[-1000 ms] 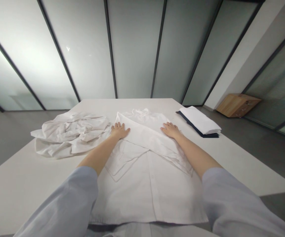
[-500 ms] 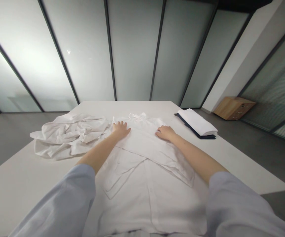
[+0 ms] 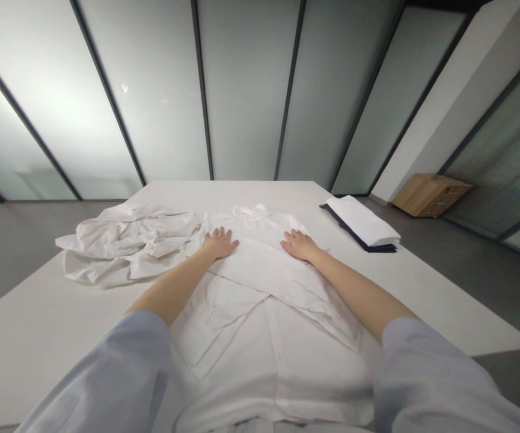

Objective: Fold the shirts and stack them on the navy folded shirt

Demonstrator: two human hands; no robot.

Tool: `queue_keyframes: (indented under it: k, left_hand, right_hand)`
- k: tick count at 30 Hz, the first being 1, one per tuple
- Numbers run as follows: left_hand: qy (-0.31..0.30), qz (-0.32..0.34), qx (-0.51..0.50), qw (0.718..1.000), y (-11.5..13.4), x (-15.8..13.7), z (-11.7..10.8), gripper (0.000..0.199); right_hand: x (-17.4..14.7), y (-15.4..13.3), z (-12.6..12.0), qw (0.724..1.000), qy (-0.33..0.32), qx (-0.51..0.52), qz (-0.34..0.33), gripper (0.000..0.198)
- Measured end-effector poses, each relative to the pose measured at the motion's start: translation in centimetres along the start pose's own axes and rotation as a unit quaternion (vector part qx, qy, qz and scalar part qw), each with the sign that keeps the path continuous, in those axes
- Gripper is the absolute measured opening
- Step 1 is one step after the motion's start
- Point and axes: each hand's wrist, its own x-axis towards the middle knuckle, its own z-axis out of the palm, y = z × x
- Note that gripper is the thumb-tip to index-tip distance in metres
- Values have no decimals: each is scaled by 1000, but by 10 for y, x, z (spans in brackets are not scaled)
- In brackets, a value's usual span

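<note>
A white button-up shirt (image 3: 260,270) lies spread on the table, its collar at the far end and its hem close to me. Both sleeves are folded inward across the front, the cuffs pointing towards me. My left hand (image 3: 220,243) rests flat on the shirt's upper left, fingers spread. On the upper right, my right hand (image 3: 300,245) lies palm down with its fingers apart. Neither hand grips the cloth. Left of the shirt sits a crumpled heap of white cloth (image 3: 128,243), near my left forearm.
The white table (image 3: 29,343) has its far edge before a frosted glass partition (image 3: 246,90). Towards the back right lies a folded white cloth (image 3: 362,221) on top of a dark folded one (image 3: 377,248). A wooden cabinet (image 3: 426,195) stands on the floor beyond.
The fingers of both hands have straightened and spread on the shirt, most plainly on the right. The folded sleeves and the shirt front have shifted slightly towards me.
</note>
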Motion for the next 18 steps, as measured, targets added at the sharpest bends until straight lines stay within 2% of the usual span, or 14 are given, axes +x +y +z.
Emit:
queue_keyframes:
  k: [4,6,8,9,11,14,18]
  left_hand:
    - [-40,12,17,999,-1,-16,-11,66]
    - [-87,22,34,995,-2,-17,-23,66]
    - [-111,24,55,992,-2,-10,-37,63]
    - [-101,21,61,993,-1,-5,-42,61]
    - [-36,4,55,998,0,8,-47,55]
    - [52,-18,9,998,0,27,-37,50]
    - [70,-13,-37,997,-3,43,-13,53]
  right_hand:
    - [-10,-7,-17,997,-41,-53,-26,54]
    - [-6,-9,-29,995,-68,-71,-21,47]
    - [6,-10,-38,996,-63,-62,-7,41]
    - [14,-11,-41,998,-46,-44,-2,38]
    - [31,-13,-43,1000,-1,7,0,36]
    - [55,-18,-34,997,44,59,-15,37]
    - [72,-24,-12,996,55,76,2,40]
